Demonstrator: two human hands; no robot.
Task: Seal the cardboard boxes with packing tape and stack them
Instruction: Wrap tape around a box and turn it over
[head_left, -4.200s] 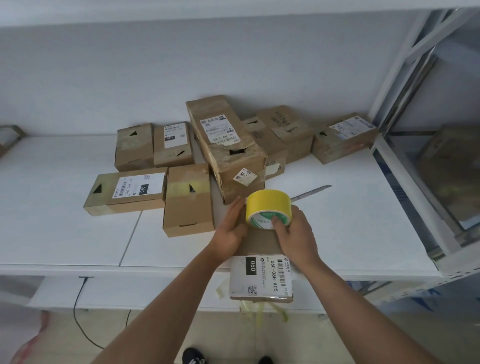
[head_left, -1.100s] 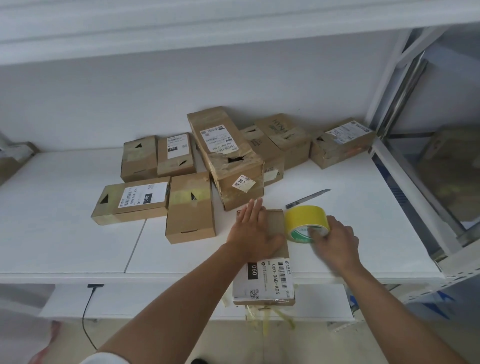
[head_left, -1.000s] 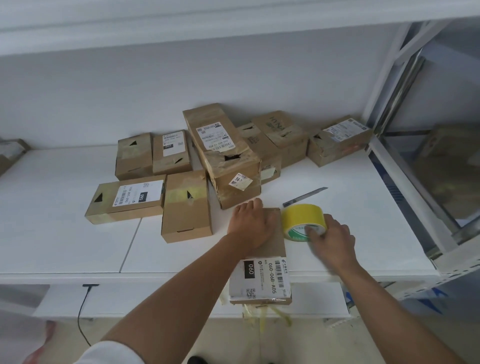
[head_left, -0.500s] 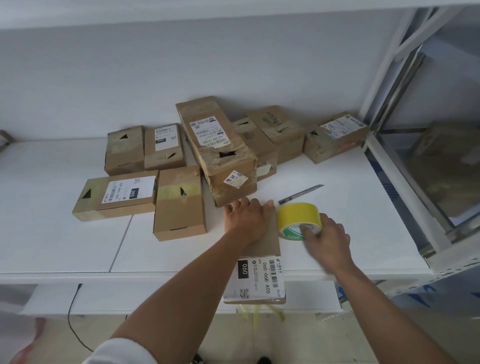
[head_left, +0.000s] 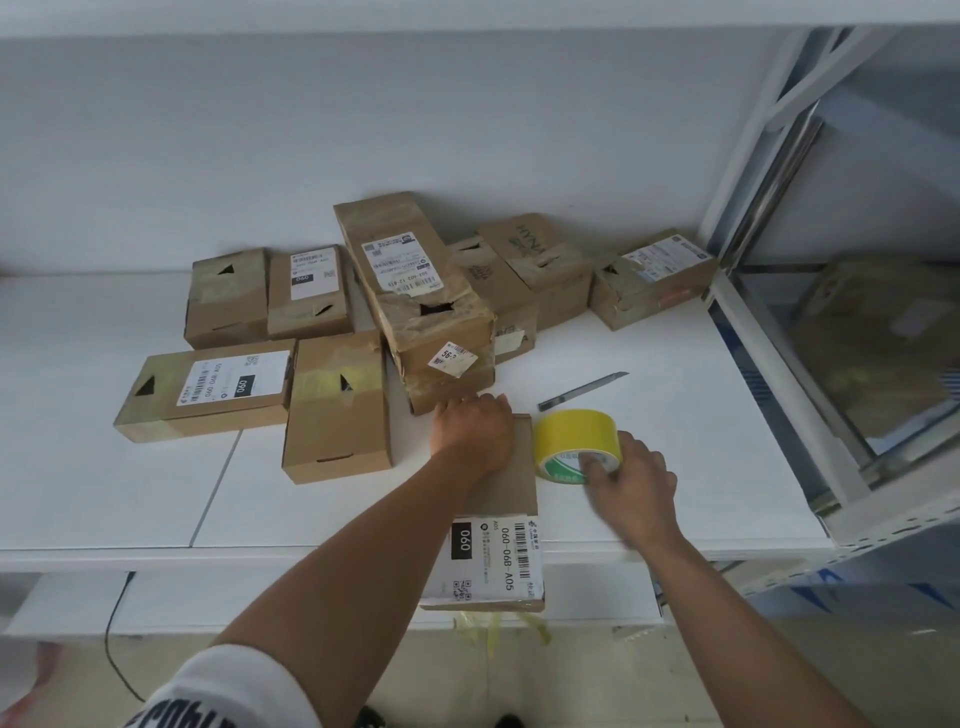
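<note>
Box (head_left: 498, 545) lies lengthwise at the front edge of the white shelf (head_left: 701, 457), its near end with the white shipping label hanging past the edge. Open shelf surface to the right of it up to the metal frame (head_left: 769, 395), and wide bare room on the left. Box is plain brown cardboard, top closed; yellow tape scraps (head_left: 493, 626) dangle below its near end. Left hand (head_left: 475, 436) presses on the far end of the box, fingers curled over its far edge. Right hand (head_left: 631, 486) grips the yellow tape roll (head_left: 574, 444), fingertips in the core; roll stands on the shelf just beside the box's right side. Box cutter (head_left: 582, 391) lies just behind the roll. Pile of other boxes (head_left: 415, 312) crowds the back, the nearest almost touching the left-hand fingers.
</note>
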